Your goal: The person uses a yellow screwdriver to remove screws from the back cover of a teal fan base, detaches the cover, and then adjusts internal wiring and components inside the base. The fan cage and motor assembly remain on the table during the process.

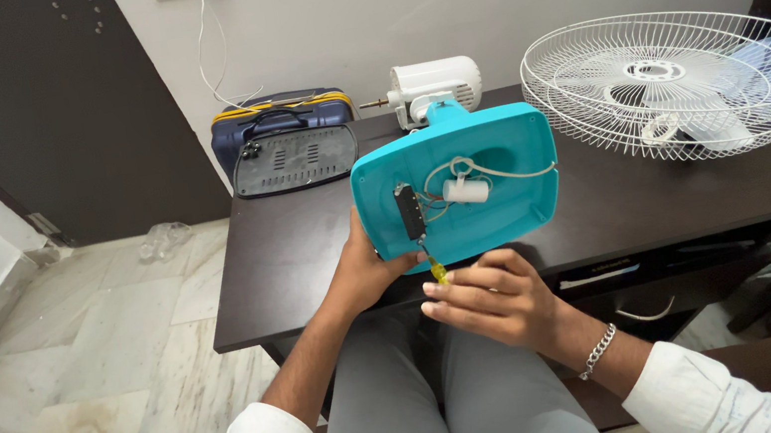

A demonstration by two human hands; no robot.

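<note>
A turquoise fan base (507, 154) stands tipped on its edge on the dark table (290, 250), its hollow underside facing me. Inside it I see white wires, a white cylindrical capacitor (465, 191) and a black switch block (409, 211). My left hand (365, 272) grips the base's lower left edge. My right hand (489, 297) holds a small screwdriver with a yellow-green handle (435, 270), its tip at the bottom of the switch block. The white fan motor (433, 89) sits behind the base.
A white wire fan guard (688, 78) lies on the table's right side. A dark base cover plate (294, 161) leans by a blue suitcase (276, 119) at the back left. Clothes are piled at the far right. A white cable hangs from a wall socket.
</note>
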